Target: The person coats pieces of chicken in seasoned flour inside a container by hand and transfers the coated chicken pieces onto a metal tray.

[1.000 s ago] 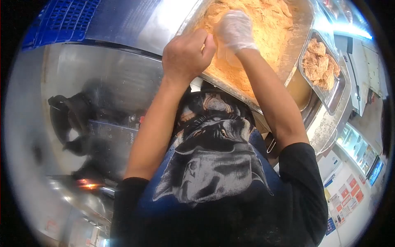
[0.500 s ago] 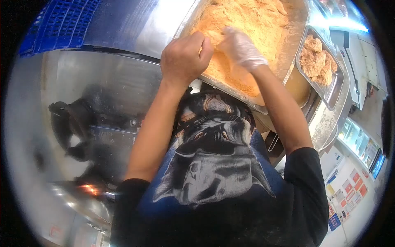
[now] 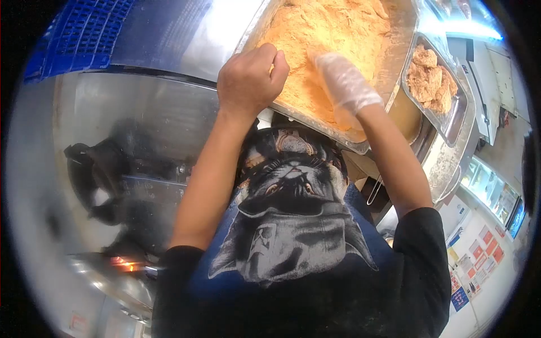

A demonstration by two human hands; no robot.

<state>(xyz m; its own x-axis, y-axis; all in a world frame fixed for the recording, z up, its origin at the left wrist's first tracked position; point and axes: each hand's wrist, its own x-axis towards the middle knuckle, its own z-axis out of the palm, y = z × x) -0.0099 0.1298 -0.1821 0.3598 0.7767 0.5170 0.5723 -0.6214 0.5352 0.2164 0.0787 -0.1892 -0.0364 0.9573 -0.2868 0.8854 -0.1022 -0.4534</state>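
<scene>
A deep metal pan [image 3: 403, 34] holds orange-tinted breading flour [image 3: 329, 25], lumpy on top and smoothed lower down. At the pan's near left edge my bare left hand [image 3: 252, 78] is closed in a fist, thumb toward the flour. Whether it grips the rim is hidden. My right hand [image 3: 345, 81], in a clear plastic glove, is at the flour's surface near the pan's middle. Its fingers are smeared by motion, so their shape and anything in them cannot be made out.
Right of the pan, a smaller metal tray [image 3: 452, 130] holds several coated chicken pieces [image 3: 431, 81]. A blue plastic basket [image 3: 81, 36] stands at the upper left. Dark hanging objects [image 3: 93, 169] and a shiny metal bowl-like surface [image 3: 112, 284] are on the left.
My gloved right hand has shifted slightly right and down across the flour. My left fist has barely moved. The whole view has drifted a little.
</scene>
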